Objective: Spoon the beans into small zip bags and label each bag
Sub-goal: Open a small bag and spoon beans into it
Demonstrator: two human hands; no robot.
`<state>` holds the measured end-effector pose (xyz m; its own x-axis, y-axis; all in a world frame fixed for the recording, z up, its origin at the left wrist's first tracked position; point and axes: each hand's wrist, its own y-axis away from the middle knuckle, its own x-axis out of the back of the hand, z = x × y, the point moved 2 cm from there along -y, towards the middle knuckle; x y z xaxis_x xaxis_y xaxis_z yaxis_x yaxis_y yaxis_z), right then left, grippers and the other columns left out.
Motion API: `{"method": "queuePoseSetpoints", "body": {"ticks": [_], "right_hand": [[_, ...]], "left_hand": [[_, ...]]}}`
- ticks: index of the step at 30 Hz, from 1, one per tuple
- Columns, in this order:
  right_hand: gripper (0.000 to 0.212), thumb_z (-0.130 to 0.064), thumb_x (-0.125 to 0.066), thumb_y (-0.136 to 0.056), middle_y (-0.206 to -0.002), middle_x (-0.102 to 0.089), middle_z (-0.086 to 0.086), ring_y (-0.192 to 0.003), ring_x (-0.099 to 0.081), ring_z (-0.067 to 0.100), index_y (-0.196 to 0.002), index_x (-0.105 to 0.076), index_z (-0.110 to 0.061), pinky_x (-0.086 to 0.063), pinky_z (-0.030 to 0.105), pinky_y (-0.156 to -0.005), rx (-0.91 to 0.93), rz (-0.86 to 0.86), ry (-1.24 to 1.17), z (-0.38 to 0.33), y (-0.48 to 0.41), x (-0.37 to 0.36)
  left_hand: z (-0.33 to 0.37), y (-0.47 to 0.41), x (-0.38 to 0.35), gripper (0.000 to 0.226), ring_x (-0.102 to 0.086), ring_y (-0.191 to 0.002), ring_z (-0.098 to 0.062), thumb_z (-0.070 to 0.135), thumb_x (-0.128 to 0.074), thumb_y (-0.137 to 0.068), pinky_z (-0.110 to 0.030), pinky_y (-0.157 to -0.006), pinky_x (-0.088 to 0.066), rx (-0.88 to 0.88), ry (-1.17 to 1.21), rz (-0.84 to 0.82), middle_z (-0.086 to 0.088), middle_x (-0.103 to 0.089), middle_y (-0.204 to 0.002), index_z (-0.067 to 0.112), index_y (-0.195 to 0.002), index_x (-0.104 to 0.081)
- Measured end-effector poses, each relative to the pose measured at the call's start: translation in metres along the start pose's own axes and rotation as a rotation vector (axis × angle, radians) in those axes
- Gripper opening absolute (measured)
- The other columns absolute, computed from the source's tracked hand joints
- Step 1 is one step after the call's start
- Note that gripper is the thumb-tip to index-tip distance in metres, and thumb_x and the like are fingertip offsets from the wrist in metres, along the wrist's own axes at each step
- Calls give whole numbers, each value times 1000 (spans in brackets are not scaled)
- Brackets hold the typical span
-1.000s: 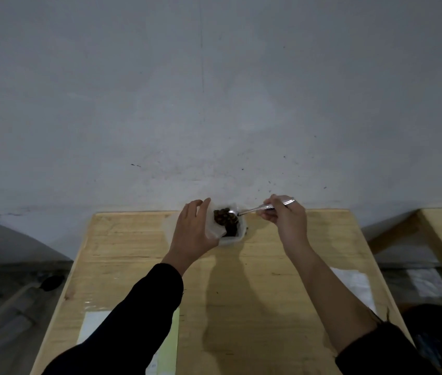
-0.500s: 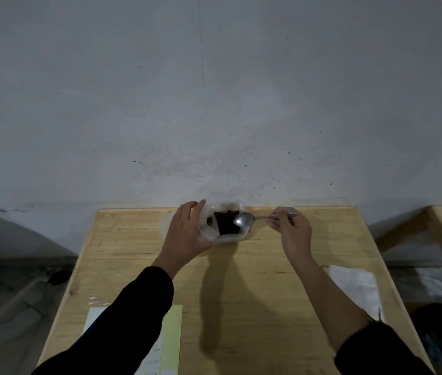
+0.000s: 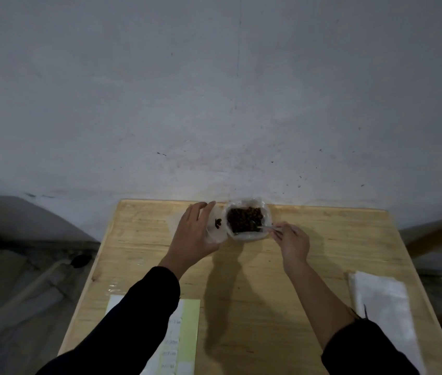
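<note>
A clear plastic container (image 3: 246, 235) full of dark beans (image 3: 244, 217) stands at the far middle of the wooden table (image 3: 322, 239). My right hand (image 3: 291, 240) pinches the handle of a metal spoon (image 3: 264, 228) whose bowl is dipped into the beans. To the left of the container, my left hand (image 3: 194, 234) holds a small clear zip bag (image 3: 215, 226) upright, with a few beans showing inside it.
A sheet of labels on yellow-green backing (image 3: 179, 336) lies at the table's near left, partly under my left sleeve. A stack of clear bags (image 3: 384, 301) lies at the right edge. A grey wall rises just behind the table. Another wooden piece (image 3: 441, 234) stands to the right.
The spoon has gone from tipping beans at the bag to dipping into the container. My left hand has moved the bag left, off the container, which is now fully exposed.
</note>
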<state>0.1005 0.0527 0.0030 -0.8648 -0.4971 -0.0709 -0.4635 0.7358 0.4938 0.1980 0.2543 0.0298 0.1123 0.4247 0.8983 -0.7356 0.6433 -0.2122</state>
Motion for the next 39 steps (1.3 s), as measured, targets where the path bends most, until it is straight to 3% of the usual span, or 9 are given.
{"method": "queuePoseSetpoints", "body": {"ticks": [6,12,16,21,27,30,33,36,39], "right_hand": [[26,-6,-51,-94,-72,-61,17,-49,-67,14,-70,-60,-1,-54,16,-51,2,19,-110,-25,0,13],[26,-5,-52,-93,-53,-65,6,-49,-67,17,-71,-62,2,-53,18,-51,115,-123,-111,-63,17,31],[23,-7,-51,-95,-71,-67,18,-62,-68,23,-79,-65,2,-55,20,-59,290,-279,74,-76,35,35],[25,-8,-50,-95,-71,-66,13,-60,-67,16,-76,-65,-5,-56,20,-60,458,-145,110,-87,38,52],[20,-8,-51,-95,-82,-67,16,-65,-68,13,-82,-66,-6,-57,21,-67,407,-74,94,-74,26,60],[16,-12,-54,-94,-90,-69,17,-84,-69,26,-87,-68,-12,-57,34,-80,357,-198,205,-53,25,45],[16,-21,-56,-94,-82,-71,0,-85,-69,27,-86,-68,-29,-56,45,-82,431,-226,370,-36,28,26],[16,-18,-54,-95,-78,-69,4,-81,-68,29,-96,-70,-16,-55,52,-81,420,-206,437,-16,23,12],[16,-10,-51,-95,-84,-68,12,-87,-67,34,-94,-66,-6,-53,51,-88,260,-190,299,-4,20,0]], "left_hand": [[10,1,-4,95,-51,-111,-33,31,-88,-52,-44,-93,-46,-30,-33,-3,-17,-54,-120,3,-132,-46],[34,-8,-10,87,-47,-107,-29,34,-82,-54,-41,-87,-49,-75,-1,9,-19,-57,-114,-1,-127,-49],[56,-14,-19,84,-48,-109,-31,33,-74,-57,-40,-90,-46,-106,71,2,-17,-53,-118,1,-129,-46],[67,-18,-22,85,-39,-111,-23,29,-79,-56,-39,-91,-45,-140,113,12,-14,-52,-120,6,-129,-44],[45,-6,-15,86,-42,-114,-25,34,-78,-61,-39,-93,-43,-115,66,1,-12,-51,-124,6,-135,-43],[35,0,-10,89,-44,-112,-25,32,-82,-58,-38,-91,-44,-109,37,5,-13,-52,-121,7,-134,-42],[27,5,-4,90,-39,-111,-22,28,-84,-55,-41,-92,-45,-100,32,13,-16,-53,-119,4,-132,-44],[19,11,-1,89,-38,-114,-23,29,-83,-57,-42,-94,-43,-69,30,8,-16,-52,-122,3,-134,-44],[11,16,0,87,-41,-115,-28,32,-82,-61,-43,-93,-44,-51,13,5,-16,-51,-124,5,-134,-44]]}}
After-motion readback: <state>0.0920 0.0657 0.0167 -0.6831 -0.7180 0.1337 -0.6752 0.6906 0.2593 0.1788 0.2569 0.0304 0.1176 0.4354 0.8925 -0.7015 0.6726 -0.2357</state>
